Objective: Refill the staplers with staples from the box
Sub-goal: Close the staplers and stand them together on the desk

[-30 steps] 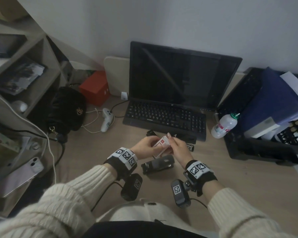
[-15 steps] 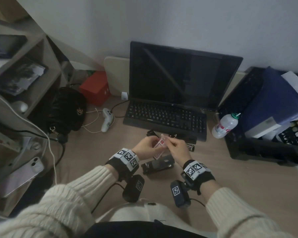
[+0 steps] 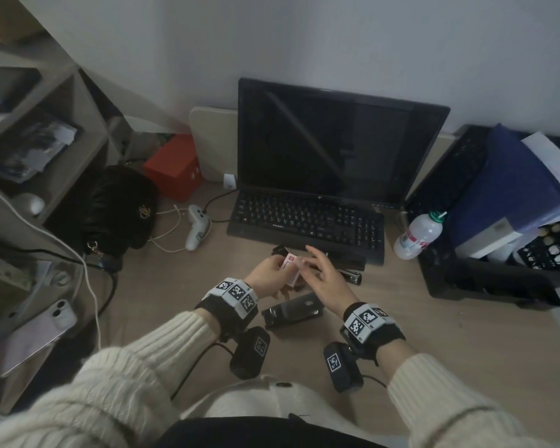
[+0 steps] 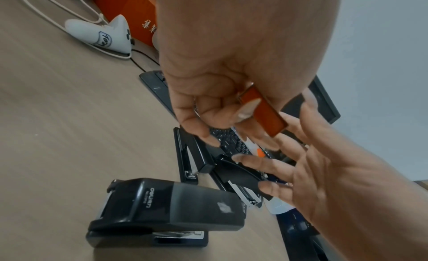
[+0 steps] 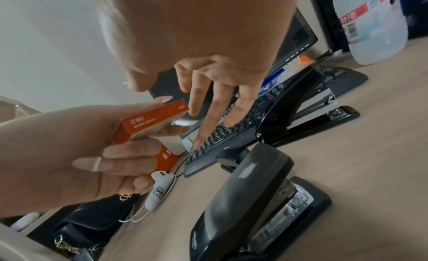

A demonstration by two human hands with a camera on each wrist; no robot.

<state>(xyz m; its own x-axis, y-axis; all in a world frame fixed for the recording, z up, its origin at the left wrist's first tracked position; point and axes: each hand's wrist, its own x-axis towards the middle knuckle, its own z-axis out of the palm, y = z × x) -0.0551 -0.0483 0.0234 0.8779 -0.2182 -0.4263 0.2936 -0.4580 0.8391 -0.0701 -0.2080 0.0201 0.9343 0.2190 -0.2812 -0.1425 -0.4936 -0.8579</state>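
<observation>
My left hand (image 3: 277,270) pinches a small orange-red staple box (image 3: 290,266) above the desk; the wrist views show the same box (image 4: 264,113) (image 5: 151,122) between thumb and fingers. Just right of the box, my right hand (image 3: 320,273) hovers with its fingers (image 5: 208,107) spread and holds nothing. Below the hands, a wide black stapler (image 3: 293,313) (image 4: 166,210) (image 5: 250,200) sits closed on the desk. A long black stapler (image 3: 349,274) (image 5: 312,107) lies with its arm raised by the keyboard. Another black stapler (image 4: 192,155) lies beyond the hands.
A black keyboard (image 3: 307,221) and dark monitor (image 3: 337,140) stand behind the staplers. A water bottle (image 3: 417,236) and a black tray (image 3: 485,286) of folders are at the right. A white controller (image 3: 196,227) with cables, a black bag (image 3: 117,208) and a red box (image 3: 173,166) sit at the left.
My right hand has let go of the box's end and spread its fingers, drifting slightly right. My left hand still holds the box in about the same place.
</observation>
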